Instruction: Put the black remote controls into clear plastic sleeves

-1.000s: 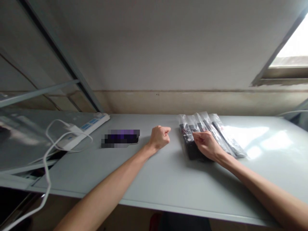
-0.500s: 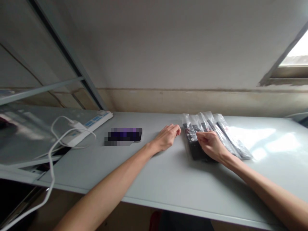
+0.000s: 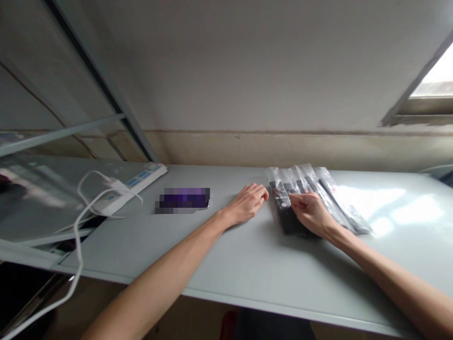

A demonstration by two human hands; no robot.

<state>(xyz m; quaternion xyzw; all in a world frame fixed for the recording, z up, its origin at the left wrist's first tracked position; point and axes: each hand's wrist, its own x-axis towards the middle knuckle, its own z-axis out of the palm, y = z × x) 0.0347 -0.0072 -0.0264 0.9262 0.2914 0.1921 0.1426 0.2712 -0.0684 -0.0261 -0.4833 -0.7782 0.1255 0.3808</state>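
Bagged remotes (image 3: 283, 212) partly behind right hand (image 3: 312, 213)

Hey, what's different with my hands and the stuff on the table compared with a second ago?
Your left hand has moved right, loosening from a fist, its fingers now beside the bagged remotes. I see nothing visibly taken or released. Your right hand stays curled over the remotes; they, the pixelated item and power strip stayed put.
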